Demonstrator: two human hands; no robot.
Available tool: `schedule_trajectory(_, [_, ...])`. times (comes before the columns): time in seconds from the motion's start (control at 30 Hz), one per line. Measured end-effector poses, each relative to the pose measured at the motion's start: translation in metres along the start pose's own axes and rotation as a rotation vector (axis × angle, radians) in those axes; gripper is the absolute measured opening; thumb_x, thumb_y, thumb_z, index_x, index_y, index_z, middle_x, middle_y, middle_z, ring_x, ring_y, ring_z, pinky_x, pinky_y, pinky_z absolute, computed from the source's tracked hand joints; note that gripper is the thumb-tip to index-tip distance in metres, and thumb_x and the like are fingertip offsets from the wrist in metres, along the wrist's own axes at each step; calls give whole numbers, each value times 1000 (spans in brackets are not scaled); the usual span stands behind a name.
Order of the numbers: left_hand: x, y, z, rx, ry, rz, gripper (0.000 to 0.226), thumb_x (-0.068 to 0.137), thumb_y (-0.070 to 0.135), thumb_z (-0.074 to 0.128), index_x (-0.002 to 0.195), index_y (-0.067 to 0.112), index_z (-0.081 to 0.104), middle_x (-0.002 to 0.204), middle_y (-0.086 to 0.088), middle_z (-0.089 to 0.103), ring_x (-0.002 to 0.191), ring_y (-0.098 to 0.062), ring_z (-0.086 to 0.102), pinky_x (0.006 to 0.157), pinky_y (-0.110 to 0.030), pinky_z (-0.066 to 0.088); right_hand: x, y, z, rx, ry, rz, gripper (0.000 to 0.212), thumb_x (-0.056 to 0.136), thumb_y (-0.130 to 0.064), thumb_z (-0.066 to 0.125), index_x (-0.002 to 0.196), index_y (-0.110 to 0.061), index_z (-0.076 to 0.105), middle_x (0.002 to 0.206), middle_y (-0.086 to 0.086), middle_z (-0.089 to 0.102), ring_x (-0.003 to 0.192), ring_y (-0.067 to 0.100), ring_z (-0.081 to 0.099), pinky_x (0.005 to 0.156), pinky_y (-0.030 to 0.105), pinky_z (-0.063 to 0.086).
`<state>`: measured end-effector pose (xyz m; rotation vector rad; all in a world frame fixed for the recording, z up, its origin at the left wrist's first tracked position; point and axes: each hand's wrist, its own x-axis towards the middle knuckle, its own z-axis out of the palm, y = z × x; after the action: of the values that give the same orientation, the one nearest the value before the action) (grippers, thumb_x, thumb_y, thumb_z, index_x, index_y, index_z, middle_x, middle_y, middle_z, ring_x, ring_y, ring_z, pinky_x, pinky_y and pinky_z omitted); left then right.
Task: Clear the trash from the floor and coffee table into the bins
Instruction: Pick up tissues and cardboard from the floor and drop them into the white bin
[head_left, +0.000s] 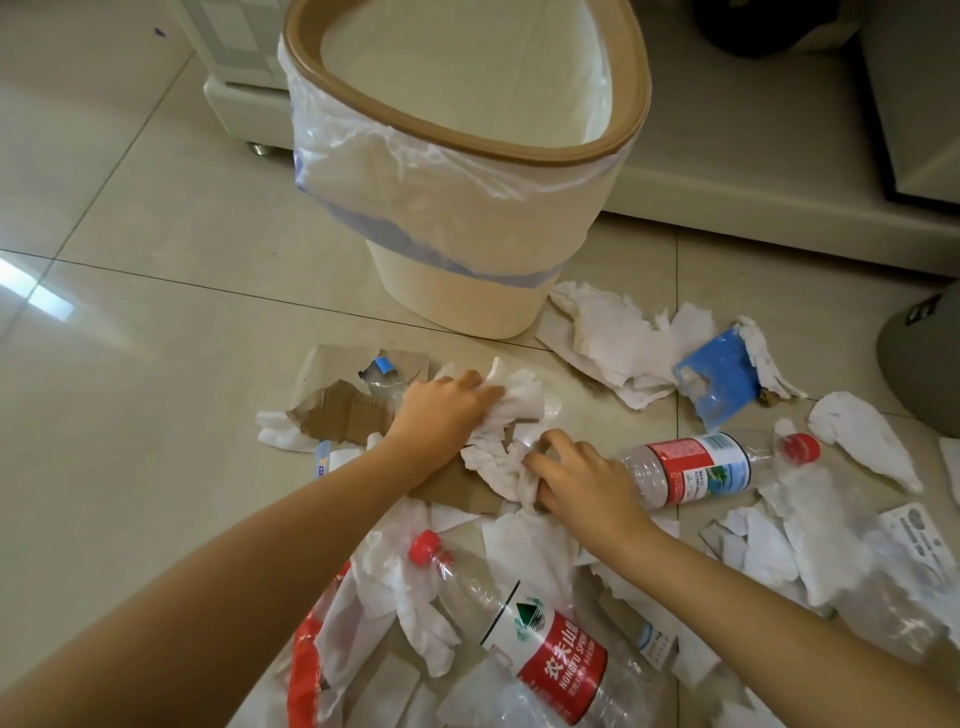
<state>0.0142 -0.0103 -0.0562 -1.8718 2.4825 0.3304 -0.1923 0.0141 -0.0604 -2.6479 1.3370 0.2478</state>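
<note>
A cream bin (467, 156) with a tan rim and a clear liner stands on the tiled floor ahead of me. Trash lies in front of it. My left hand (441, 410) presses on crumpled white tissue (511, 410) lying over torn cardboard (343, 410). My right hand (582, 480) grips another wad of white tissue (498, 467) just below it. An empty plastic bottle (711, 465) with a red cap lies right of my right hand. A second red-capped bottle (524, 639) lies near me between my forearms.
More torn tissue (613, 332) and a blue plastic piece (719, 382) lie right of the bin. A red-and-white plastic bag (306, 660) sits at the bottom left. A grey bin's edge (924, 364) shows at far right. White furniture (753, 171) runs behind.
</note>
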Motion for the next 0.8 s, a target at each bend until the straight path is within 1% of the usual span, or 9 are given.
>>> schedule_trajectory(0.07, [-8, -4, -7, 13, 44, 89, 41, 70, 7, 76, 109, 19, 68, 96, -9, 67, 59, -29, 66, 40, -29, 47, -2, 2, -1, -15, 15, -25, 30, 60, -15, 83, 84, -21, 68, 88, 2, 59, 55, 19, 56, 37, 21, 25])
schedule_trajectory(0.1, [-11, -7, -10, 26, 84, 114, 45, 62, 5, 81, 104, 19, 70, 94, -8, 68, 55, -28, 65, 36, -26, 44, -3, 3, -2, -10, 34, -35, 30, 59, -14, 83, 83, -21, 67, 86, 1, 59, 55, 19, 55, 37, 21, 25])
schedule_trajectory(0.17, [-17, -10, -19, 40, 149, 164, 53, 56, 4, 84, 105, 21, 71, 98, -8, 69, 56, -26, 65, 34, -25, 43, -5, 5, -9, 36, 92, -53, 29, 62, -11, 82, 85, -20, 67, 88, 1, 59, 58, 20, 56, 35, 22, 28])
schedule_trajectory(0.33, [-34, -19, -47, 37, 306, 318, 56, 64, -1, 78, 115, 20, 67, 109, -6, 66, 68, -23, 65, 38, -29, 47, -14, 8, -38, 201, 258, -131, 28, 71, -6, 76, 94, -19, 66, 100, 3, 61, 71, 23, 62, 37, 27, 43])
schedule_trajectory(0.43, [-42, -23, -69, 57, 379, 318, 52, 66, 3, 80, 113, 22, 70, 110, -4, 68, 71, -22, 67, 41, -27, 48, -18, 8, -58, 222, 334, -170, 19, 79, -11, 71, 97, -18, 67, 105, 5, 61, 79, 23, 63, 43, 28, 49])
schedule_trajectory(0.5, [-45, -26, -82, 77, 431, 312, 45, 75, 1, 66, 113, 24, 70, 110, -4, 68, 71, -23, 67, 43, -26, 46, -18, 5, -74, 242, 410, -184, 16, 87, -17, 57, 99, -17, 67, 107, 5, 61, 84, 22, 63, 49, 29, 53])
schedule_trajectory(0.57, [-49, -28, -97, 102, 475, 324, 43, 80, 4, 54, 116, 23, 69, 114, -6, 67, 76, -24, 68, 46, -29, 49, -18, 0, -93, 259, 493, -203, 23, 90, -22, 48, 99, -16, 68, 107, 5, 62, 88, 21, 63, 54, 30, 55])
schedule_trajectory(0.67, [-55, -28, -125, 129, 585, 354, 38, 82, 4, 60, 116, 19, 69, 115, -7, 67, 82, -25, 68, 51, -32, 53, -16, -9, -124, 238, 613, -252, 19, 90, -19, 52, 98, -16, 70, 107, 4, 64, 90, 20, 62, 59, 29, 55])
schedule_trajectory(0.8, [-58, -31, -166, 133, 740, 343, 34, 85, 2, 64, 115, 18, 69, 116, -8, 67, 86, -23, 68, 56, -34, 57, -5, -12, -170, 239, 769, -312, 18, 87, -10, 67, 104, -14, 69, 107, 4, 63, 90, 21, 61, 59, 32, 55])
